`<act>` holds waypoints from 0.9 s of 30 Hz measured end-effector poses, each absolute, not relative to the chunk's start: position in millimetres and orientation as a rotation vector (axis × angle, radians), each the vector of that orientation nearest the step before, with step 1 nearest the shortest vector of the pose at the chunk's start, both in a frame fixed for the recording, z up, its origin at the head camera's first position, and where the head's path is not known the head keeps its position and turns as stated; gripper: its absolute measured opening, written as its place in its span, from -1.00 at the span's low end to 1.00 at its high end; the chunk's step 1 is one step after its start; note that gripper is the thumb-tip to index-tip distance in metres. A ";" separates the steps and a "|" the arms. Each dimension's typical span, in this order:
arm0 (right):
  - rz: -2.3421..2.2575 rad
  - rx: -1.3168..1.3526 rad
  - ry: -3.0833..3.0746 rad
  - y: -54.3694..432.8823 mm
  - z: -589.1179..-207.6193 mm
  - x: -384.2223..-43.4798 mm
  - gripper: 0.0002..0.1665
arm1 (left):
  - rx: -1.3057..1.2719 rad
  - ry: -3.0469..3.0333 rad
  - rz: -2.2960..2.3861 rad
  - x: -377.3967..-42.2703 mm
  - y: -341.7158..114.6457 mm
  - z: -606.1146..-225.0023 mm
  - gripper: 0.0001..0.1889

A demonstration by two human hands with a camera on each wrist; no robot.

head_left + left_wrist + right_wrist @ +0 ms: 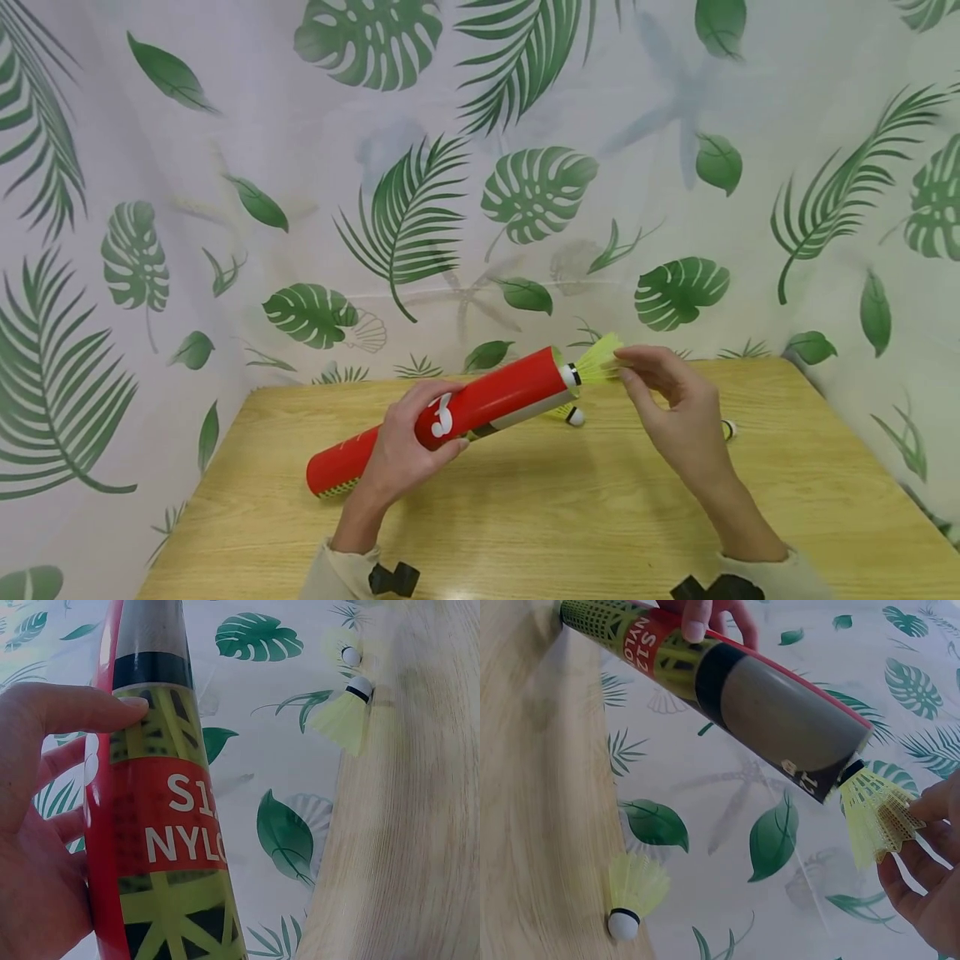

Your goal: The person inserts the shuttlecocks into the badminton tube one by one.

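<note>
My left hand [408, 437] grips a red shuttlecock tube [502, 396] around its middle, the thumb along its near side. The tube tilts, its open end raised toward the right and its lower end near the tabletop. At that open end my right hand [678, 408] pinches the skirt of a yellow shuttlecock [600, 360] between thumb and fingers. The shuttlecock's white cork head points into the tube's mouth, and in the right wrist view the black band of the shuttlecock [881, 814] is right at the rim. Printed lettering shows on the tube [180, 817] in the left wrist view.
A second yellow shuttlecock [573, 415] lies on the wooden table [525, 517] behind the tube. Another shuttlecock [729, 429] lies partly hidden behind the right hand. A leaf-patterned cloth [450, 208] hangs along the table's back edge.
</note>
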State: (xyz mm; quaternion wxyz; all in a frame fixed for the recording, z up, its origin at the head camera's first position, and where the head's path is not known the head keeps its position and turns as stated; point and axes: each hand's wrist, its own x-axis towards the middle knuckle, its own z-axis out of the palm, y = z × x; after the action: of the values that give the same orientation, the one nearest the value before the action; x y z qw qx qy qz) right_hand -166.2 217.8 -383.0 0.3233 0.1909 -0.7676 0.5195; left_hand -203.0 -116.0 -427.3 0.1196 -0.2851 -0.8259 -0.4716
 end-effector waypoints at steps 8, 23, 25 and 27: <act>1.310 0.604 -2.044 200.1 -390.2 -169.9 -0.64 | -0.846 -2.412 -1.384 -202.6 -115.1 -428.4 -0.30; 1.281 0.651 -2.112 187.5 -391.0 -168.7 -0.64 | -0.848 -2.411 -1.365 -203.0 -112.6 -429.6 -0.31; 1.296 0.659 -2.124 185.5 -390.5 -168.6 -0.65 | -0.848 -2.410 -1.362 -203.0 -112.6 -429.9 -0.31; 1.313 0.663 -2.128 183.9 -390.0 -168.6 -0.66 | -0.849 -2.410 -1.362 -203.1 -112.7 -430.4 -0.31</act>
State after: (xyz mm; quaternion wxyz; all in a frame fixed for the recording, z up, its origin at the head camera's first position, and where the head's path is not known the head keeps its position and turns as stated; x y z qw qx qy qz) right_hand -168.6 183.9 -390.0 0.2736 0.2464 -0.7912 0.4883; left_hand -203.1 -112.7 -430.4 0.1228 -0.2912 -0.8260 -0.4668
